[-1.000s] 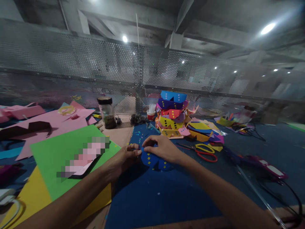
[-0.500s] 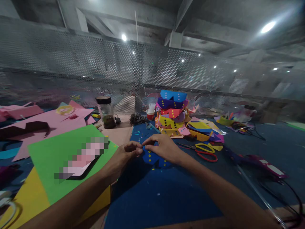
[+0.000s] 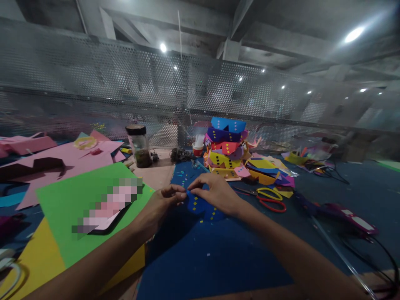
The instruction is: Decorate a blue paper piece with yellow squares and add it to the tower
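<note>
A blue paper mask (image 3: 204,209) with rows of small yellow squares lies against the dark blue tabletop (image 3: 231,254). My left hand (image 3: 167,202) is closed, thumb and fingers pinched at the mask's upper left edge. My right hand (image 3: 214,191) arches over the top of the mask, its fingertips pinched at the same corner, almost meeting the left ones. Anything tiny between the fingertips is too small to make out. Right of the hands lie scissors (image 3: 271,194) with yellow and red handles. Behind them rises a stack of coloured paper masks (image 3: 227,143).
To the left, a phone (image 3: 109,208) with a blurred screen rests on a green sheet (image 3: 62,196). A lidded jar (image 3: 140,150) stands behind it. A purple glue gun (image 3: 350,216), its cord and a clear glue stick (image 3: 340,254) lie at right. Paper scraps (image 3: 265,166) surround the stack.
The mask's lower edge has settled flatter, and its nose notch shows less. Both hands keep their pinch at the corner, with only slight finger movement. The view has shifted slightly.
</note>
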Motion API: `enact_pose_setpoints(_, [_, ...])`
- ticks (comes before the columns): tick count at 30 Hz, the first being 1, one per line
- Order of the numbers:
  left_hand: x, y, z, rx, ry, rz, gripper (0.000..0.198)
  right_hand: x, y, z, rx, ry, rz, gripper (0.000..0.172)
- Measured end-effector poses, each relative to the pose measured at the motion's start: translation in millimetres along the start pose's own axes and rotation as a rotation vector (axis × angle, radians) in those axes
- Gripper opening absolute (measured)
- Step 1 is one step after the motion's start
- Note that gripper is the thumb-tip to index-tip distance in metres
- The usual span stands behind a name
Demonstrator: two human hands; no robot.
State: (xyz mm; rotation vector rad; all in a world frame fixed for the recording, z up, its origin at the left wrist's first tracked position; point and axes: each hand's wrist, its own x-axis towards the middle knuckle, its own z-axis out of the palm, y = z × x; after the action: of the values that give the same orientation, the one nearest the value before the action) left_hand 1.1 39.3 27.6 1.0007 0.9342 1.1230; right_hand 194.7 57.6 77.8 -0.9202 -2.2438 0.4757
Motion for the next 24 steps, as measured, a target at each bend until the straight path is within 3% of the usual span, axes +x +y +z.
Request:
enact_pose_setpoints(8, [-2,8,2.5,-0.092,-0.038,0.004,0.025,-1,-11,-6,0.035,0.025,-0.053,0.012])
enact_pose_setpoints(24, [0,-1,-1.6,-0.178,-0.142,0.007,0.019,-2,-15,-13,-0.233,-0.048,-0.197,0.009])
